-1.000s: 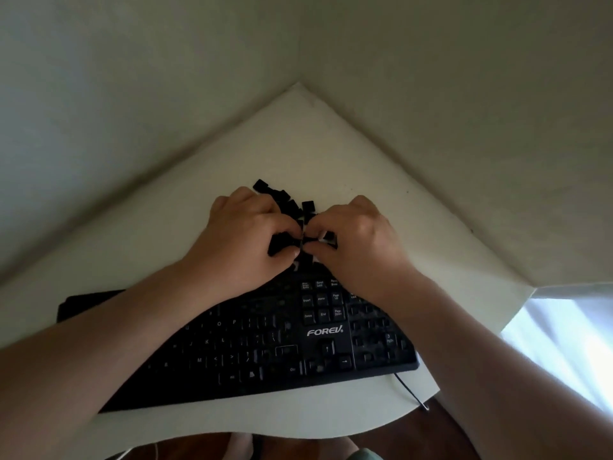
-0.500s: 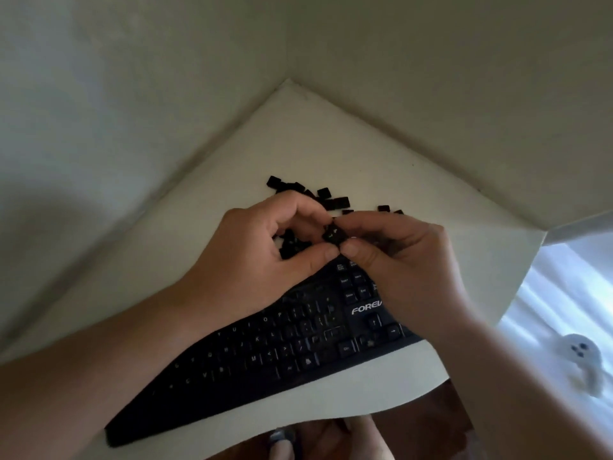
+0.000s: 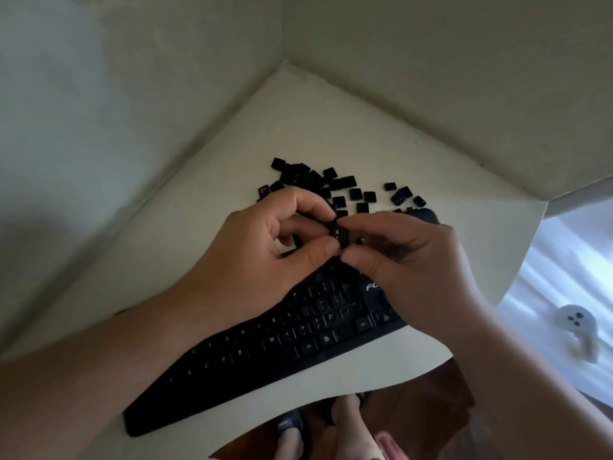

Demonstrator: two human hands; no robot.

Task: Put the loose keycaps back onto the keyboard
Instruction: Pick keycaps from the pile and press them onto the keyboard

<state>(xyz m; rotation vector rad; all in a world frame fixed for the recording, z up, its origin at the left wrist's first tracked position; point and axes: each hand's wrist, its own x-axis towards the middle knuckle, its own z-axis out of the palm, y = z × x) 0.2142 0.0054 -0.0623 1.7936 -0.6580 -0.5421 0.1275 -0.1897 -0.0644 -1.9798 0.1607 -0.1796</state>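
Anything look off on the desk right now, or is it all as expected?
Yes: loose keycaps lie scattered behind the keyboard, some tilted or flipped. Both hands, left and right, pinch one keycap above it. No visible damage.

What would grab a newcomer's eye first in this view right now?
Both hands meet at centre: the left hand and right hand pinch one black keycap between their fingertips, above the keyboard. Just beyond them a scatter of loose keycaps lies on the white table, towards the wall corner.
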